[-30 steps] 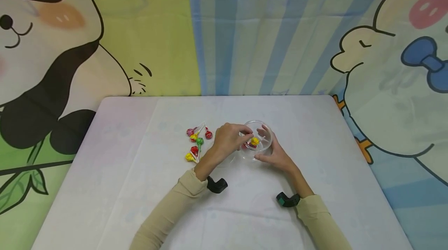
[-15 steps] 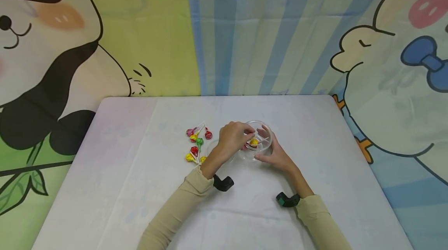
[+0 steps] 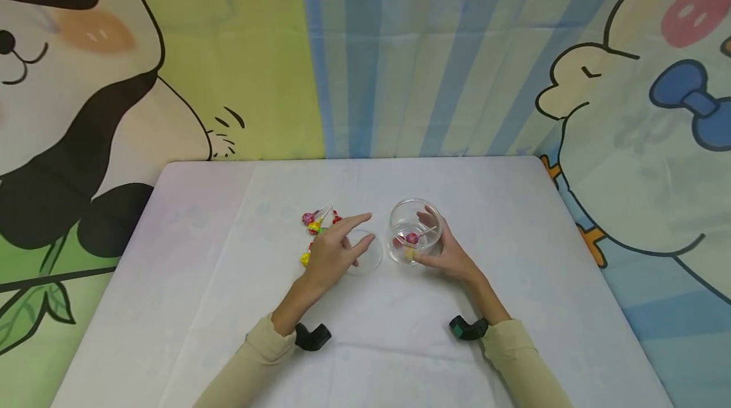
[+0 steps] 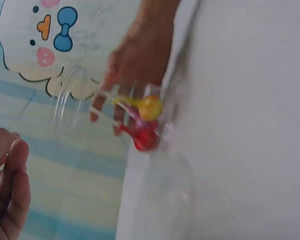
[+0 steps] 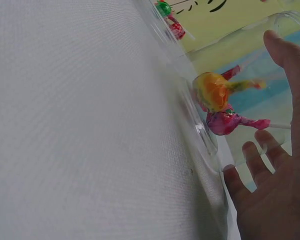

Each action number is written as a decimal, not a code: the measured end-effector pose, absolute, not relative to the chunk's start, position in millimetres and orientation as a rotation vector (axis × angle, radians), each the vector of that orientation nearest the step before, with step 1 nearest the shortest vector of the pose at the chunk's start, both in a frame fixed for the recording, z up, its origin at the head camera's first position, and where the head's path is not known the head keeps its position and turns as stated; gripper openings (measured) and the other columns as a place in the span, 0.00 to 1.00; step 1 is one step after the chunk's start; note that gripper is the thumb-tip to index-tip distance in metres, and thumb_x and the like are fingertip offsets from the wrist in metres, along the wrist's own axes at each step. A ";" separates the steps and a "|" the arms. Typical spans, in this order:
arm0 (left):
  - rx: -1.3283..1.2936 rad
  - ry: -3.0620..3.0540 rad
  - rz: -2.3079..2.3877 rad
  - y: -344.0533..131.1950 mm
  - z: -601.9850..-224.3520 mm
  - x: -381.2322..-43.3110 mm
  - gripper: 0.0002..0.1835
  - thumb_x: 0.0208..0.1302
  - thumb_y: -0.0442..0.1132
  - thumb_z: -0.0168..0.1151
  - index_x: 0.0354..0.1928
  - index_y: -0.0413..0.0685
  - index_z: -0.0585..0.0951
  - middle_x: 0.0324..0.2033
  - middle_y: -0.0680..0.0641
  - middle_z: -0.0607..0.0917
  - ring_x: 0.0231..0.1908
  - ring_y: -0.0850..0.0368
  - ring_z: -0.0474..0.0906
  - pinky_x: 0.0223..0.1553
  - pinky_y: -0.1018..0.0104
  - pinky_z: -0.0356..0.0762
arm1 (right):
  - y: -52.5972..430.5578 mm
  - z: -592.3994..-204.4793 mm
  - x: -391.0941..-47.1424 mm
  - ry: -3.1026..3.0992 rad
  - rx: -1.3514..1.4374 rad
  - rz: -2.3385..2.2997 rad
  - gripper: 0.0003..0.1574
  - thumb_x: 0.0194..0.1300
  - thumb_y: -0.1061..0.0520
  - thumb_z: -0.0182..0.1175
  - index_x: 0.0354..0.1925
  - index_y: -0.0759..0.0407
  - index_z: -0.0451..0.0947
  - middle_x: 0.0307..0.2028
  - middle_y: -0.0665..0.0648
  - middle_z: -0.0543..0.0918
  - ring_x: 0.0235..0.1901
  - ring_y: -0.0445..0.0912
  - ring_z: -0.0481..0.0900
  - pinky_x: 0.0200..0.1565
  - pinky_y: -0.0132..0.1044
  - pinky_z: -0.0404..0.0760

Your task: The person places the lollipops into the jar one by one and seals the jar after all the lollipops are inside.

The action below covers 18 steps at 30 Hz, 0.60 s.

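Note:
A clear round jar (image 3: 415,211) stands on the table, with several wrapped lollipops inside: a yellow lollipop (image 5: 213,91), a pink lollipop (image 5: 223,122) and a red lollipop (image 4: 145,139). My right hand (image 3: 453,256) grips the jar from its right side, thumb and fingers spread round the wall. To the left of the jar, my left hand (image 3: 331,252) hangs above the table with thumb and forefinger apart, holding nothing. Beneath and beside it lies a clear round lid (image 3: 371,262). Loose lollipops, among them a purple lollipop (image 3: 309,218), lie partly hidden behind the left hand.
A white cloth covers the table (image 3: 228,332), whose far edge meets a cartoon-printed curtain (image 3: 388,52). Each wrist carries a black camera mount (image 3: 313,337).
My left hand has let go of the yellow lollipop, which dropped lower in the jar, and has moved left toward the loose lollipops. The right hand keeps its hold.

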<state>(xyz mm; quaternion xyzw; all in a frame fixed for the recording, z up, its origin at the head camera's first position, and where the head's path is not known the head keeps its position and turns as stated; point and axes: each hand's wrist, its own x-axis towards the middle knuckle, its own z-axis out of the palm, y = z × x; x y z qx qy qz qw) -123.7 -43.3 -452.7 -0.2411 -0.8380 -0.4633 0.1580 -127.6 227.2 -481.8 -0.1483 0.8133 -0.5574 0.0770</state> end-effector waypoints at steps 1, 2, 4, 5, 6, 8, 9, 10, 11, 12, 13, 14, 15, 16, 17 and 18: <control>-0.665 -2.404 -1.323 -54.1 -456.9 -117.4 0.23 0.56 0.40 0.72 0.56 0.49 0.81 0.47 0.46 0.87 0.11 0.76 0.67 0.13 0.81 0.63 | 226.7 -481.1 -127.7 2.447 -0.438 -1.658 0.64 0.51 0.64 0.71 0.76 0.57 0.42 0.73 0.66 0.57 0.74 0.62 0.51 0.70 0.68 0.43; -0.639 -2.418 -1.320 -64.7 -461.4 -111.0 0.24 0.55 0.40 0.72 0.56 0.49 0.81 0.45 0.46 0.87 0.10 0.77 0.66 0.13 0.81 0.63 | 226.5 -480.5 -127.9 2.452 -0.433 -1.653 0.64 0.51 0.64 0.71 0.75 0.58 0.42 0.73 0.66 0.57 0.74 0.62 0.51 0.70 0.69 0.42; -0.588 -2.451 -1.310 -84.2 -470.8 -99.2 0.25 0.53 0.39 0.74 0.56 0.49 0.81 0.40 0.47 0.87 0.10 0.78 0.65 0.13 0.81 0.61 | 226.2 -479.2 -128.5 2.455 -0.426 -1.651 0.64 0.52 0.64 0.70 0.75 0.58 0.42 0.73 0.66 0.57 0.74 0.62 0.51 0.70 0.69 0.42; -0.559 -2.468 -1.298 -93.0 -475.3 -93.5 0.26 0.52 0.38 0.74 0.56 0.48 0.81 0.39 0.46 0.87 0.10 0.78 0.65 0.12 0.81 0.60 | 226.4 -479.1 -128.9 2.454 -0.426 -1.651 0.64 0.52 0.64 0.70 0.75 0.58 0.42 0.73 0.66 0.57 0.74 0.62 0.51 0.70 0.69 0.42; -0.532 -2.484 -1.286 -101.0 -479.2 -88.1 0.26 0.51 0.37 0.75 0.55 0.48 0.81 0.38 0.46 0.87 0.10 0.79 0.65 0.12 0.81 0.59 | 226.6 -479.0 -129.2 2.452 -0.428 -1.652 0.63 0.52 0.64 0.70 0.75 0.58 0.42 0.73 0.67 0.57 0.74 0.62 0.51 0.70 0.69 0.42; -0.475 -2.520 -1.273 -114.4 -486.2 -79.2 0.27 0.50 0.36 0.75 0.55 0.47 0.81 0.36 0.46 0.87 0.10 0.79 0.65 0.12 0.80 0.58 | 227.4 -479.4 -129.7 2.441 -0.434 -1.668 0.64 0.52 0.64 0.70 0.75 0.57 0.42 0.73 0.67 0.57 0.74 0.63 0.51 0.70 0.68 0.42; -0.448 -2.536 -1.268 -120.0 -489.0 -75.7 0.28 0.49 0.35 0.76 0.56 0.47 0.81 0.37 0.46 0.87 0.10 0.79 0.65 0.12 0.80 0.58 | 227.9 -479.7 -129.8 2.434 -0.441 -1.679 0.63 0.52 0.65 0.70 0.75 0.58 0.42 0.73 0.68 0.57 0.73 0.63 0.51 0.70 0.68 0.42; -0.421 -2.551 -1.258 -124.7 -491.1 -73.0 0.28 0.50 0.36 0.75 0.56 0.47 0.81 0.35 0.47 0.87 0.09 0.79 0.64 0.11 0.79 0.58 | 228.2 -480.0 -129.8 2.425 -0.445 -1.692 0.63 0.51 0.65 0.70 0.75 0.58 0.42 0.72 0.69 0.57 0.73 0.64 0.52 0.70 0.68 0.42; -0.397 -2.561 -1.259 -128.8 -492.7 -70.9 0.28 0.50 0.36 0.75 0.56 0.47 0.80 0.35 0.47 0.87 0.09 0.79 0.64 0.11 0.78 0.58 | 228.4 -480.2 -129.7 2.418 -0.451 -1.703 0.64 0.51 0.66 0.70 0.75 0.58 0.42 0.72 0.69 0.57 0.73 0.64 0.51 0.70 0.68 0.42; -0.373 -2.570 -1.267 -132.2 -493.5 -69.5 0.28 0.51 0.36 0.75 0.57 0.47 0.80 0.34 0.47 0.87 0.09 0.78 0.64 0.11 0.78 0.58 | 228.5 -480.5 -129.7 2.410 -0.457 -1.715 0.63 0.51 0.66 0.70 0.75 0.59 0.42 0.72 0.70 0.57 0.73 0.65 0.51 0.70 0.68 0.42; -0.352 -2.578 -1.277 -135.0 -494.0 -68.6 0.28 0.51 0.36 0.74 0.57 0.47 0.80 0.33 0.47 0.86 0.09 0.78 0.64 0.11 0.78 0.58 | 228.4 -480.8 -129.6 2.404 -0.461 -1.722 0.63 0.51 0.67 0.69 0.75 0.59 0.42 0.72 0.71 0.57 0.73 0.65 0.51 0.70 0.68 0.41; -0.337 -2.583 -1.285 -137.2 -493.9 -68.1 0.28 0.52 0.36 0.74 0.57 0.47 0.80 0.33 0.46 0.86 0.09 0.77 0.64 0.11 0.77 0.58 | 228.1 -481.0 -129.4 2.399 -0.463 -1.725 0.63 0.51 0.67 0.69 0.75 0.60 0.42 0.72 0.71 0.57 0.73 0.65 0.51 0.70 0.68 0.41; -0.323 -2.589 -1.289 -139.0 -494.0 -67.6 0.27 0.52 0.37 0.74 0.57 0.48 0.80 0.33 0.46 0.86 0.08 0.77 0.64 0.11 0.77 0.58 | 227.7 -481.5 -129.5 2.398 -0.466 -1.723 0.63 0.51 0.67 0.69 0.75 0.60 0.42 0.72 0.71 0.57 0.73 0.66 0.51 0.70 0.68 0.41; -0.310 -2.593 -1.293 -140.4 -493.8 -67.5 0.27 0.53 0.37 0.74 0.57 0.48 0.80 0.33 0.46 0.86 0.08 0.76 0.64 0.10 0.76 0.57 | 227.1 -481.7 -129.6 2.395 -0.464 -1.721 0.63 0.51 0.67 0.69 0.75 0.60 0.42 0.72 0.71 0.57 0.73 0.65 0.50 0.70 0.68 0.40; -0.304 -2.598 -1.292 -141.3 -493.6 -67.3 0.27 0.53 0.37 0.74 0.57 0.48 0.80 0.35 0.46 0.86 0.09 0.76 0.64 0.11 0.76 0.58 | 226.4 -482.1 -129.8 2.398 -0.463 -1.713 0.63 0.51 0.66 0.69 0.75 0.60 0.42 0.72 0.71 0.56 0.73 0.65 0.50 0.70 0.68 0.40; -0.302 -2.604 -1.291 -141.9 -493.6 -67.4 0.27 0.52 0.37 0.74 0.57 0.48 0.80 0.38 0.45 0.87 0.09 0.76 0.65 0.11 0.76 0.58 | 225.7 -482.4 -129.9 2.404 -0.459 -1.700 0.63 0.52 0.66 0.69 0.75 0.60 0.42 0.72 0.70 0.56 0.74 0.65 0.50 0.70 0.68 0.40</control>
